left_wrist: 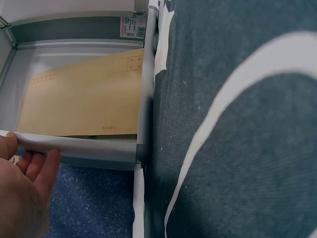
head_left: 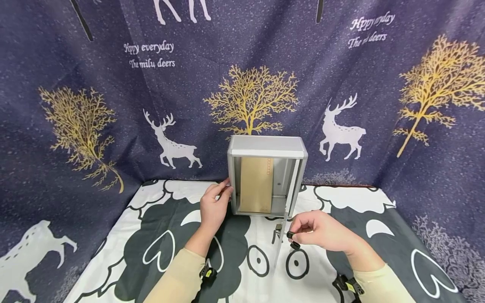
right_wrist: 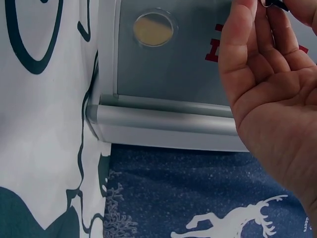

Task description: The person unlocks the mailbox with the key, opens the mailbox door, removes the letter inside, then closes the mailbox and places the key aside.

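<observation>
Standing just to the right of the left hand [head_left: 215, 207], a grey box [head_left: 267, 145] holds a brown envelope [head_left: 256, 185], its door [right_wrist: 163, 69] swung out beside the right hand [head_left: 318, 229]. The left hand's fairly straight fingers touch the box's side; the right hand pinches what looks like a black key [head_left: 295, 245], though too small to be sure, near the lock [head_left: 278, 229]. Patterned cloth [head_left: 310, 286] spreads below both hands.
</observation>
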Demonstrator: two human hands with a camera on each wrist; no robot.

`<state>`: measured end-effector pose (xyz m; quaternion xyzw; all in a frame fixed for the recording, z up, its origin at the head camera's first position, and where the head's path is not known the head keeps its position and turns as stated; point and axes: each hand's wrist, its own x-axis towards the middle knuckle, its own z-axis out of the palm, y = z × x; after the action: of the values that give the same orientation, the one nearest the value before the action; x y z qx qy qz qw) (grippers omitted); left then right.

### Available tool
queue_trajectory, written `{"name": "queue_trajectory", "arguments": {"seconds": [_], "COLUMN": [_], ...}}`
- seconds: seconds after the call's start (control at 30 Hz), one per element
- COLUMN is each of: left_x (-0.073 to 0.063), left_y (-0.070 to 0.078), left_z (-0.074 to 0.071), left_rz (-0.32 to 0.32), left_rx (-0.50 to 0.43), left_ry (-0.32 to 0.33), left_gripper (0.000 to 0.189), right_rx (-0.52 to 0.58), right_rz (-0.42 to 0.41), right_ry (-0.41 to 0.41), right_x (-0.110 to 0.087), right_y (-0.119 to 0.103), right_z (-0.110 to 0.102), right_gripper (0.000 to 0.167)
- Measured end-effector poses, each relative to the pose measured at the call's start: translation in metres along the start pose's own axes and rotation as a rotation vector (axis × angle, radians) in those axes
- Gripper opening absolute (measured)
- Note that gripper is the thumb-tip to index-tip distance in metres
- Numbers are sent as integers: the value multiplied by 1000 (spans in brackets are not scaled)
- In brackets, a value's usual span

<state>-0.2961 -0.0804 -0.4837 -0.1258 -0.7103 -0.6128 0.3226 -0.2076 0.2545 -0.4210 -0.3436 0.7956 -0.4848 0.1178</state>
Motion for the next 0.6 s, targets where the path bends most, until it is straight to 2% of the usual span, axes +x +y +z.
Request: {"name": "queue_trajectory", "arguments": {"seconds": [0.37, 0.6], "left_x": [0, 1], "left_y": [-2, -3], "left_z": [0, 1], "left_rz": [-19, -1], "left_rx": [8, -3], "left_ry": [-12, 1], "left_gripper": [28, 27], "right_rx": [4, 11], "right_rz": [-21, -9], "right_ry": [-41, -21], "right_x": [-8, -18], "right_y": [7, 10], "right_z": [-12, -20], "right_gripper": [19, 16]}}
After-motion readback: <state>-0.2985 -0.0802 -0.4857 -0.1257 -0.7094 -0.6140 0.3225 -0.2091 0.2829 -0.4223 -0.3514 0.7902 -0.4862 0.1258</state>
